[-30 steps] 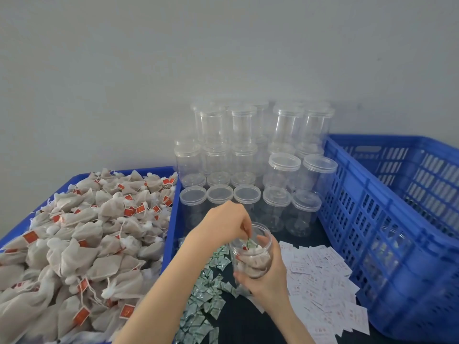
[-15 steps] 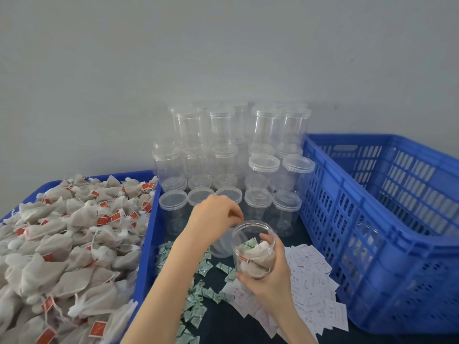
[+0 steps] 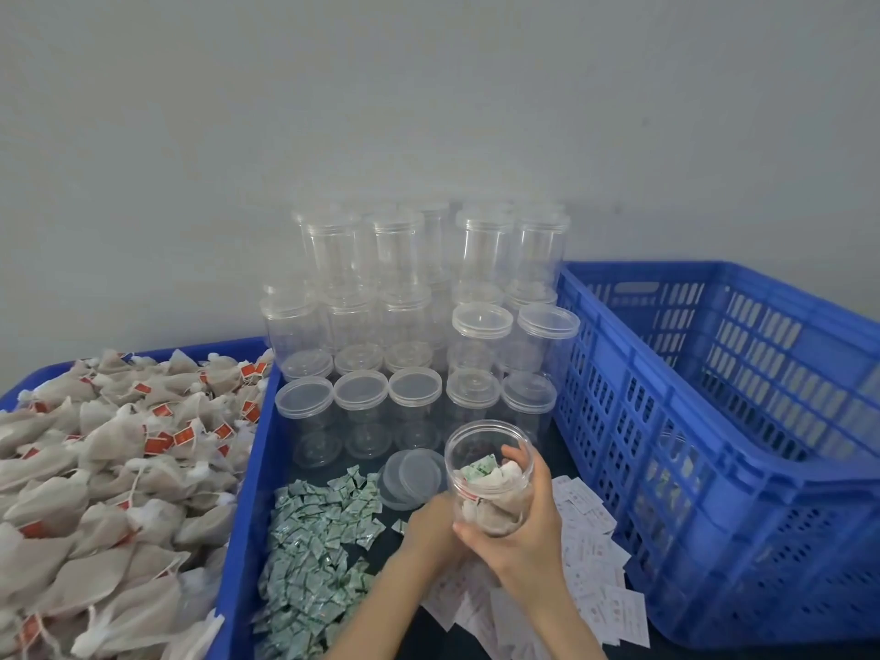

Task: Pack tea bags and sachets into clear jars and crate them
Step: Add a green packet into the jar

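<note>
Since the earlier frames, left hand [image 3: 431, 524] is dropping from above the jar mouth down to table level, now sitting low beside the jar base with its fingers hidden behind the jar and the right hand; cannot tell whether those fingers are curled, spread or holding anything. Open jar [image 3: 489, 473] is staying in the right hand [image 3: 528, 531], which is wrapping it from the right and below, thumb along the near lower wall, fingertips showing on the far side near the rim. Jar is standing upright, lidless, and holding beige tea bags plus a green-printed sachet lying on top.

Loose clear lid [image 3: 413, 477] is lying flat on the dark table, just left of the held jar and touching nothing but the surface as far as can be seen. Green sachets [image 3: 319, 540] are lying in a spread-out heap on the table to the left of the hands, against the blue bin wall. White sachets [image 3: 600, 578] are lying scattered under and to the right of the right forearm.

Tea bag bin [image 3: 247, 493], blue, is sitting at far left and heaped with tea bags [image 3: 109, 469] carrying red tags. Empty lidded jars [image 3: 419, 335] are standing stacked in tiers against the grey wall behind the work area. Blue crate [image 3: 724, 473] with slotted walls is standing at right, close beside the jar stack.
</note>
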Demonstrator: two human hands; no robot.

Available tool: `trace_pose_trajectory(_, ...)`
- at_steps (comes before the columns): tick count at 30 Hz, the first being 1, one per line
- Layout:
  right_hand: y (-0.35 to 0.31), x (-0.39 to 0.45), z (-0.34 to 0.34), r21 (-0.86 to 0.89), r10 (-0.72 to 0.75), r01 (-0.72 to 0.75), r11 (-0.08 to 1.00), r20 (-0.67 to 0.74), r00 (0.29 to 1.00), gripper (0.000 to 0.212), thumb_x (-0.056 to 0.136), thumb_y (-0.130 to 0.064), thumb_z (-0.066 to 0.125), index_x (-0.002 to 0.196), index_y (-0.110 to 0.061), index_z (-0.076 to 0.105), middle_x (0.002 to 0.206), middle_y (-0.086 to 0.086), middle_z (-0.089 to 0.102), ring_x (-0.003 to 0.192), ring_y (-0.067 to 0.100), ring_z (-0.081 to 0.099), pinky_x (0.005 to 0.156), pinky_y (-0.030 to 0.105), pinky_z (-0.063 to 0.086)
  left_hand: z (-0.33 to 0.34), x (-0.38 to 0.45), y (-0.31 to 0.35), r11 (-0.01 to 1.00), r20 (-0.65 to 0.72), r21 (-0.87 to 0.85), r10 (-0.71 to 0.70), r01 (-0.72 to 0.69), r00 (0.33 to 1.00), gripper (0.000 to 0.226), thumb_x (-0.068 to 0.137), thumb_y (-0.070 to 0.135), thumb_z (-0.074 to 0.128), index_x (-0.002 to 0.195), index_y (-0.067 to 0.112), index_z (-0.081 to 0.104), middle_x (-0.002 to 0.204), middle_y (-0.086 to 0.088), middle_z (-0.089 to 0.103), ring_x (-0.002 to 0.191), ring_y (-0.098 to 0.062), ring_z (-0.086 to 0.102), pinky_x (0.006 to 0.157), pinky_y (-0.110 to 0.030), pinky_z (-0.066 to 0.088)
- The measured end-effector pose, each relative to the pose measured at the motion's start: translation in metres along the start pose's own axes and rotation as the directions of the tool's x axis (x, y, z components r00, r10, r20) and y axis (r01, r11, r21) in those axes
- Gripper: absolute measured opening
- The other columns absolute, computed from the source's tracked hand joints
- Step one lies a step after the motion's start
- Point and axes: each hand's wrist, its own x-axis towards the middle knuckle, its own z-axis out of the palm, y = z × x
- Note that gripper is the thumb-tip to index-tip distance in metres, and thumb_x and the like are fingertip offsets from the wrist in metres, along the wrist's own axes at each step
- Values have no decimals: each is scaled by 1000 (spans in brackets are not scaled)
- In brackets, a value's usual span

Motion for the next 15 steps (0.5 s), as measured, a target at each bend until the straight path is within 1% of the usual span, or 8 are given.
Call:
trace_pose_trajectory(2,2,1,1,-7,10,-10,1000,0,1000,99,48,-37,90,129,-64,40,131,-21,57,126,6,54,100,16,44,5,2,-2,1000,-41,13,1,0,999,36,96,30,48,128,16,55,123,-5,63,111,-25,60,95,-39,49)
trace_pose_trajectory(4,2,3,1,-9,15,-15,1000,-3,1000,99,49,-38,90,130,-64,39,131,-22,57,126,6,54,100,20,45,7,3,-4,1000,-73,28,4,-2,997,32,94,29,48,122,17,59,117,-3,66,105,-23,62,90,-38,52)
trace_pose_trajectory(7,2,5,1,-16,21,-22,1000,-7,1000,98,51,-35,90,131,-60,41,132,-19,57,126,8,55,101,27,45,7,5,-8,1000,-82,-5,3,-3,997,21,89,29,50,102,20,64,94,3,68,85,-20,63,77,-36,55)
trace_pose_trajectory(9,3,6,0,-20,32,-32,999,-3,999,99,51,-32,90,134,-54,41,133,-20,55,125,8,55,102,31,47,5,6,-11,1000,-60,-10,-6,5,998,16,87,28,49,89,20,63,80,6,64,73,-17,60,67,-30,51)
trace_pose_trajectory(10,3,6,0,-22,38,-38,999,1,999,100,51,-31,91,137,-48,41,132,-21,55,125,9,55,103,34,47,4,6,-13,1000,-54,-25,-6,5,999,15,87,28,49,84,20,61,77,8,63,70,-15,58,64,-28,48)
trace_pose_trajectory(12,4,7,-2,-26,46,-45,999,7,999,103,51,-27,92,139,-39,41,131,-22,55,124,9,55,104,36,48,-1,6,-16,990,-66,-143,-13,4,998,16,85,24,51,70,21,56,66,11,61,62,-8,53,58,-24,42)
trace_pose_trajectory(14,3,9,-3,-30,48,-48,998,5,999,102,50,-26,92,138,-40,40,130,-24,55,123,8,56,101,31,49,-8,5,-18,961,-105,-277,-17,-13,994,27,80,14,55,57,25,48,51,15,55,50,1,42,49,-18,33)
trace_pose_trajectory(15,3,9,-4,-34,48,-47,998,2,999,102,50,-25,92,136,-41,40,129,-26,55,123,7,56,100,26,48,-13,3,-19,951,-119,-309,-21,-17,993,29,79,10,56,56,27,49,50,15,54,48,2,41,48,-16,32)
